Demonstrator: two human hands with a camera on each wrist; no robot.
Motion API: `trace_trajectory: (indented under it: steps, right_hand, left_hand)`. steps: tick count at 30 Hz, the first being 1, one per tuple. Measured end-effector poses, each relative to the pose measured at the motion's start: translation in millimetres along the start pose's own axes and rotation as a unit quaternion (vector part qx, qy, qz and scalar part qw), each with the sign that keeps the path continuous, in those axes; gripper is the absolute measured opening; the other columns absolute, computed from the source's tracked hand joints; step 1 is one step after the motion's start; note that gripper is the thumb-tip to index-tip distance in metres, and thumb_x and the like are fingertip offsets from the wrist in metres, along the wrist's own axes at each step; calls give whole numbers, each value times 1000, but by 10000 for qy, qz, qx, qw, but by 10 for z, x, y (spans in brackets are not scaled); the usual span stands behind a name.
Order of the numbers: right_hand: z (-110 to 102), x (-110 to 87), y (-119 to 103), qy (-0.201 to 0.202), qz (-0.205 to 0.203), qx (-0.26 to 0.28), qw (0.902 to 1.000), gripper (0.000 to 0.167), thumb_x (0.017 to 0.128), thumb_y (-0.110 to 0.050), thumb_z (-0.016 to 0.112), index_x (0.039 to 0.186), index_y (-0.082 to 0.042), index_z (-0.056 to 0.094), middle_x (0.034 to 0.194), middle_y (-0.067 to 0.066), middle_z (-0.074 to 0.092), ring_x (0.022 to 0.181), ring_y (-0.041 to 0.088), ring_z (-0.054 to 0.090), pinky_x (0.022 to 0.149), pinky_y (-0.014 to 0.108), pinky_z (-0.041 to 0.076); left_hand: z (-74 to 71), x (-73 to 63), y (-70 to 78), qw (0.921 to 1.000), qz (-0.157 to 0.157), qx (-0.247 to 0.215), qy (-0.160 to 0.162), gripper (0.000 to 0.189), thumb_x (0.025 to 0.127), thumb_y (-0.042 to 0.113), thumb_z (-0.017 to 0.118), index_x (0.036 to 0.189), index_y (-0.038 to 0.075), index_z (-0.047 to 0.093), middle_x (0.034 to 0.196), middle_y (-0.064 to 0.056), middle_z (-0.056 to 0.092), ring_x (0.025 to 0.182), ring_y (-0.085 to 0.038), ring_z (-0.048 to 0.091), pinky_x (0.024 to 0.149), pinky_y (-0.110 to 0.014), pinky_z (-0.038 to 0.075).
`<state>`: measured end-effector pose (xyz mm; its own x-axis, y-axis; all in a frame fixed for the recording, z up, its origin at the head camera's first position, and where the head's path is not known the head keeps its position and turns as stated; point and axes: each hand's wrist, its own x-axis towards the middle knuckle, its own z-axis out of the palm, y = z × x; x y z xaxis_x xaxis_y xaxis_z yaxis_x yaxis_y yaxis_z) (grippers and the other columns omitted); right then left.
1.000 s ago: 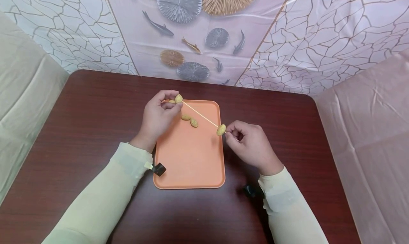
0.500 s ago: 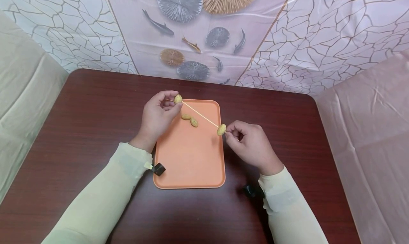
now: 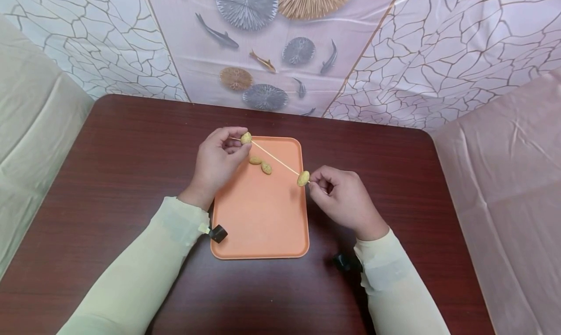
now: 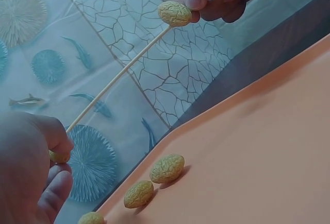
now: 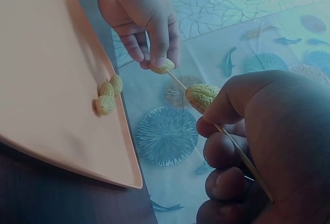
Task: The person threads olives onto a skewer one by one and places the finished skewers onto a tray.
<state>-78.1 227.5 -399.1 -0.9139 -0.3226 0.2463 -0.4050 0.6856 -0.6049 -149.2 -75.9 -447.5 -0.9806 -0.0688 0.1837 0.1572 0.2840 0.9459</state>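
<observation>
My left hand [image 3: 215, 162] pinches a wrinkled yellow-green oval fruit [image 3: 246, 138] between thumb and fingers at the far end of a thin wooden skewer [image 3: 276, 158]. A short length of skewer shows past that fruit. My right hand [image 3: 344, 198] pinches the skewer near its other end, right behind a second wrinkled fruit [image 5: 202, 98] threaded on it. The skewer's rear part [image 5: 247, 162] runs back under my right palm. It slants across above an orange tray [image 3: 263, 218], where more such fruits [image 4: 167, 168] lie near the far edge.
The tray lies on a dark red-brown table [image 3: 131, 145]. Behind stands a cloth backdrop [image 3: 271, 47] with fish and round patterns. Plain cloth hangs at the left [image 3: 35, 130] and right [image 3: 504, 179]. A small black camera [image 3: 217, 233] sits at my left wrist.
My left hand and its fruit shift slightly, a little right and down since half a second ago. My right hand and the fruit beside it stay nearly still.
</observation>
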Motion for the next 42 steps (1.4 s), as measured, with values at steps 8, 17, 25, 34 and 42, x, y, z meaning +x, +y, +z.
trace_trajectory:
  steps: [8, 17, 25, 34, 42]
  right_hand:
    - [9, -16, -6, -91, 87, -21, 9999, 13, 98, -11, 77, 92, -22, 76, 71, -9, 56, 62, 10, 51, 56, 23, 41]
    - [27, 1, -39, -111, 82, 14, 9999, 13, 98, -12, 77, 91, -22, 77, 71, -9, 56, 61, 10, 50, 54, 24, 40]
    - [21, -7, -37, -151, 145, 43, 9998, 10, 100, -13, 77, 94, -21, 78, 72, -7, 56, 62, 11, 52, 55, 25, 43]
    - [38, 0, -41, -80, 134, 94, 9998, 10, 99, -13, 77, 93, -21, 78, 71, -7, 56, 62, 12, 51, 55, 24, 41]
    - [61, 9, -45, -21, 37, 81, 10000, 12, 98, -13, 78, 89, -22, 76, 71, -9, 55, 60, 10, 50, 54, 23, 39]
  left_hand:
    - [8, -28, 14, 9992, 335, 219, 48, 31, 98, 11, 89, 129, 10, 84, 112, -10, 72, 102, -22, 77, 87, -24, 67]
    - [40, -88, 21, 9928, 848, 819, -191, 29, 99, 13, 88, 127, 10, 83, 110, -6, 71, 98, -15, 77, 87, -28, 67]
    - [45, -107, 55, 9922, 933, 803, -204, 27, 98, 12, 87, 125, 11, 83, 110, -6, 72, 98, -15, 76, 86, -26, 67]
    - [87, -134, 106, 9919, 831, 877, -395, 28, 95, 13, 90, 122, 11, 84, 109, -4, 74, 94, -13, 76, 82, -24, 67]
    - [133, -178, 136, 9903, 1089, 714, -493, 27, 92, 8, 91, 118, 9, 85, 106, -6, 77, 91, -16, 77, 79, -22, 65]
